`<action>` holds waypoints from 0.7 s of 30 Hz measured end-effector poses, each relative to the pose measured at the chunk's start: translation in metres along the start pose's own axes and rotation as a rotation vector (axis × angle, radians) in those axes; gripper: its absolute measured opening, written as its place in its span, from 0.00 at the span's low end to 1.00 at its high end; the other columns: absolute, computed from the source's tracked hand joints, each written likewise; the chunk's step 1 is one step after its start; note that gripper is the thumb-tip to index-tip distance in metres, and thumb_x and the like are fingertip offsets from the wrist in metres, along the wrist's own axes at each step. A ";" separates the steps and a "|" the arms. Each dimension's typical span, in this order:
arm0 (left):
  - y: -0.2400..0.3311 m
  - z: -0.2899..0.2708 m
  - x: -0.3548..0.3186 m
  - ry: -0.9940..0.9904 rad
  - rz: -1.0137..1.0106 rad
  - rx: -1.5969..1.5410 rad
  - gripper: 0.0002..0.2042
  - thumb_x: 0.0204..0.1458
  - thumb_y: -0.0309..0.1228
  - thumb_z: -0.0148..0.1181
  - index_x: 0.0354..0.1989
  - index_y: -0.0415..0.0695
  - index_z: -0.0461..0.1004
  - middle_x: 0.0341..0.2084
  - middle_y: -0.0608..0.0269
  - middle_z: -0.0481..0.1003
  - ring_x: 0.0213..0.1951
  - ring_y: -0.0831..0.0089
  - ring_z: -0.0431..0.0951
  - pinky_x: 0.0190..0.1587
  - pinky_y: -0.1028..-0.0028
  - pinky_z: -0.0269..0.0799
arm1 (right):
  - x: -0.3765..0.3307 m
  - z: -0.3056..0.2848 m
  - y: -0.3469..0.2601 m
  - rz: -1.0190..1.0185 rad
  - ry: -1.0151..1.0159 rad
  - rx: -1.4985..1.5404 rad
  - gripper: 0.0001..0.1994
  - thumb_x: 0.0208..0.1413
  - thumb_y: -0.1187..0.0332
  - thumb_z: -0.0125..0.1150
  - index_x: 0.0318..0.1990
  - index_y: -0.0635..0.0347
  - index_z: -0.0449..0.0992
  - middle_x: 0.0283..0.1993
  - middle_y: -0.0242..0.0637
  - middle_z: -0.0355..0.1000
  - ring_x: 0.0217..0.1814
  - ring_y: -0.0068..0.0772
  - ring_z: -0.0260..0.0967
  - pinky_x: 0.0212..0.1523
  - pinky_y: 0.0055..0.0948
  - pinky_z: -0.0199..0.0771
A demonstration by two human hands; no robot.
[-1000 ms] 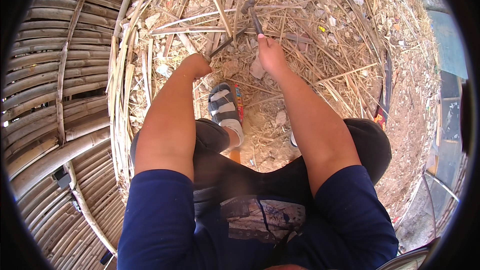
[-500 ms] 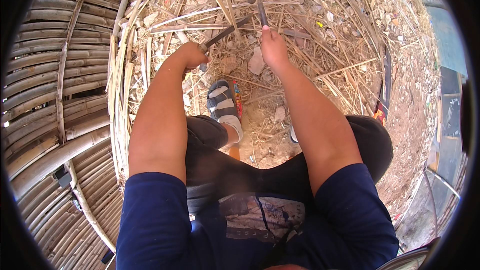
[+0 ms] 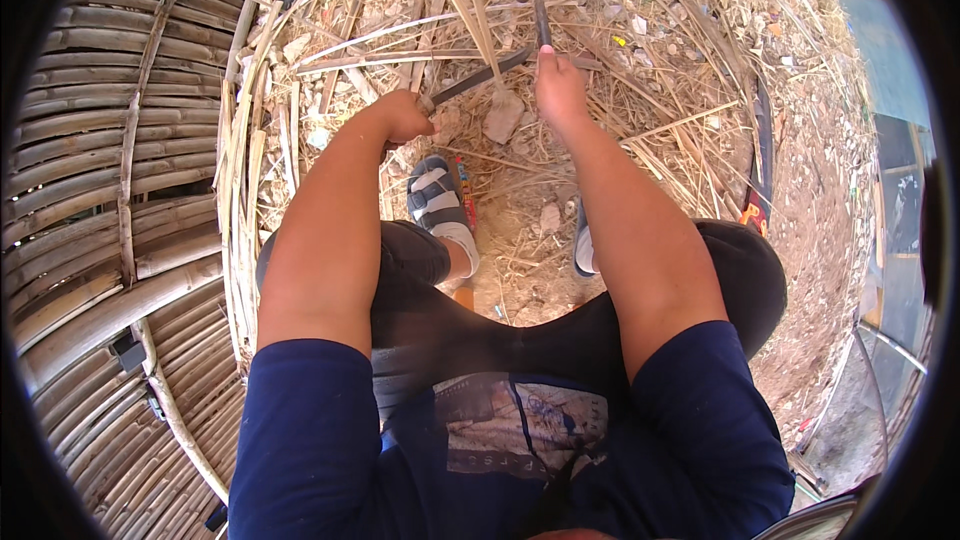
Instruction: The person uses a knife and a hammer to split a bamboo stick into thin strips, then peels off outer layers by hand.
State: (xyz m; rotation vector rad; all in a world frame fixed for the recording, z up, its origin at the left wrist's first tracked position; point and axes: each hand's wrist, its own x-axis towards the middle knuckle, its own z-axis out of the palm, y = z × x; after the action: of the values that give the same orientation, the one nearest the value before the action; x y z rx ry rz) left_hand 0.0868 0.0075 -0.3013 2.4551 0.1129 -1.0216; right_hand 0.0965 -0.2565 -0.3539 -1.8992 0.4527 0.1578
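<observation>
My left hand [image 3: 405,120] is closed round the handle of a long knife [image 3: 482,78], its dark blade slanting up to the right. My right hand [image 3: 561,92] grips a hammer [image 3: 542,20] by the handle, with the head pointing away from me. The knife's far end lies close to the hammer handle, just left of my right hand; whether they touch I cannot tell. Long pale split-bamboo strips [image 3: 478,15] come down from the top to meet the blade near its middle. A flat stone [image 3: 504,117] lies below the blade, between my hands.
Straw, strips and stones litter the ground [image 3: 650,90]. A slatted bamboo wall [image 3: 80,130] runs along the left. My sandalled left foot [image 3: 437,195] is beside a small red packet [image 3: 467,195]. A dark long object with an orange-red end [image 3: 757,210] lies by my right knee.
The knife and the hammer have both shifted right in the picture, the blade now lying flatter. Both hands keep their grip. The view has shifted slightly, showing more of my right foot.
</observation>
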 end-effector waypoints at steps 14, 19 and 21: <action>0.012 0.025 -0.005 0.005 -0.076 0.313 0.19 0.51 0.43 0.64 0.30 0.34 0.82 0.24 0.46 0.81 0.28 0.56 0.83 0.35 0.61 0.79 | -0.075 -0.045 -0.022 -0.281 0.166 -0.186 0.25 0.70 0.49 0.44 0.41 0.65 0.75 0.32 0.58 0.76 0.38 0.65 0.74 0.41 0.53 0.72; 0.015 0.029 -0.010 0.017 0.023 0.459 0.15 0.49 0.36 0.57 0.31 0.35 0.83 0.30 0.44 0.82 0.33 0.53 0.84 0.38 0.61 0.80 | -0.068 -0.057 -0.058 -0.394 0.173 -0.058 0.24 0.70 0.50 0.44 0.41 0.65 0.75 0.31 0.58 0.75 0.37 0.65 0.74 0.40 0.55 0.71; 0.025 0.025 -0.013 -0.003 -0.039 0.446 0.14 0.47 0.34 0.54 0.31 0.37 0.83 0.33 0.44 0.82 0.36 0.53 0.84 0.40 0.60 0.80 | -0.068 -0.065 -0.067 -0.378 0.155 -0.055 0.25 0.70 0.48 0.43 0.37 0.64 0.74 0.30 0.54 0.75 0.36 0.61 0.75 0.40 0.52 0.71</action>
State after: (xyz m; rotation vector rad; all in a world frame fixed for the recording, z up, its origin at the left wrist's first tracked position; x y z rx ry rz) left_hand 0.0675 -0.0247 -0.2974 2.8567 -0.0784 -1.1700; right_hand 0.0529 -0.2800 -0.2499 -2.0230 0.1868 -0.2296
